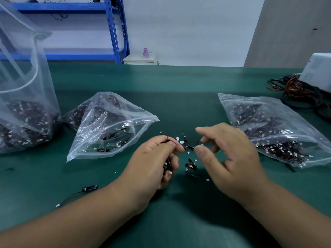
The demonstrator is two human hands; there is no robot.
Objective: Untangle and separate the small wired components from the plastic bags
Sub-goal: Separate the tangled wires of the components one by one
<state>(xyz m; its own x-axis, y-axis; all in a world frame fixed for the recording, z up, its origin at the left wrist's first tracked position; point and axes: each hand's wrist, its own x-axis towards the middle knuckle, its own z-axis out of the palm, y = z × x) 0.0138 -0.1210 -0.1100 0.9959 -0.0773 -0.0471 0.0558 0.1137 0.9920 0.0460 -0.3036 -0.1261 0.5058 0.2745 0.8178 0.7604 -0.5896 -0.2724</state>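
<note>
Prob. electronics workshop: green bench mat [179, 83], blue steel racking [114, 29], bagged wired parts [272, 126].

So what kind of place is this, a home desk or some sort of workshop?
Most likely an electronics assembly or sorting workshop: a green bench mat, clear plastic bags full of small wired components, and blue metal racking against the back wall.

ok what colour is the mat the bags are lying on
Dark green. The mat shows best in the head view, the only one here.
</note>
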